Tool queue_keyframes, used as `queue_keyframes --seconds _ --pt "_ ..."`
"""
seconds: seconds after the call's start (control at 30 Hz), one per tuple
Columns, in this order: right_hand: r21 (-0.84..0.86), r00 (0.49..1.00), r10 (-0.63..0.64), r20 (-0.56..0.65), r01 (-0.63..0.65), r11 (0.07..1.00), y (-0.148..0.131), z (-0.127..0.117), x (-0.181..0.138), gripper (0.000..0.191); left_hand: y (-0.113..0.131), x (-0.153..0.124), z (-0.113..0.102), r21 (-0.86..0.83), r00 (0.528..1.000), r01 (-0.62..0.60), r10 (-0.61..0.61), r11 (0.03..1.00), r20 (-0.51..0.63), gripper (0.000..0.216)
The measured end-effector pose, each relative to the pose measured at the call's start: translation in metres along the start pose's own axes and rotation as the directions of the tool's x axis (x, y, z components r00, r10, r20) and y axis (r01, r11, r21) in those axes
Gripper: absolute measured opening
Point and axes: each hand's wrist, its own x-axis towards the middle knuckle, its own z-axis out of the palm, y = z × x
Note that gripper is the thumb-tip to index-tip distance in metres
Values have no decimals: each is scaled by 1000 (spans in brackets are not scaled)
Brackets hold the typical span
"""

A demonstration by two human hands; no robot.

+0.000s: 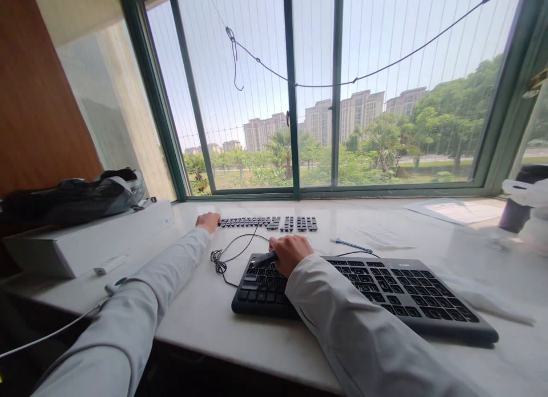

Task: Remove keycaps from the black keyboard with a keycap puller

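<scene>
A black keyboard [385, 291] lies on the white counter [205, 311] in front of me. My right hand [290, 252] rests over its upper left keys, closed on a small dark tool [262, 259] that points left. Further back, loose black keycaps [268, 223] are laid out in neat rows. My left hand [208, 221] is at the left end of those rows, fingers curled down onto the counter; what they hold, if anything, is hidden. A thin black cable [226, 254] loops between the keycaps and the keyboard.
A white box [85, 243] with a dark bag [72, 200] on top sits at the left. A blue-tipped tool [353, 246] lies behind the keyboard. Paper [458, 210] and a dark cup [520, 206] stand at the far right below the window [334, 89].
</scene>
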Motion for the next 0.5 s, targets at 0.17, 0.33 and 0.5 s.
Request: queue_keyframes --seconds 0.17,0.33,0.5 --pt "0 1000 -5 -11 5 1000 0 1 0 27 1 -3 0 -1 1000 8 -8 1000 20 30" --pt "3 1000 -5 -9 5 1000 0 1 0 26 3 -6 -1 -4 1000 6 -6 1000 21 30" --pt "6 1000 -6 -15 6 1000 1 2 0 26 5 -15 -8 -6 1000 12 -12 1000 8 34"
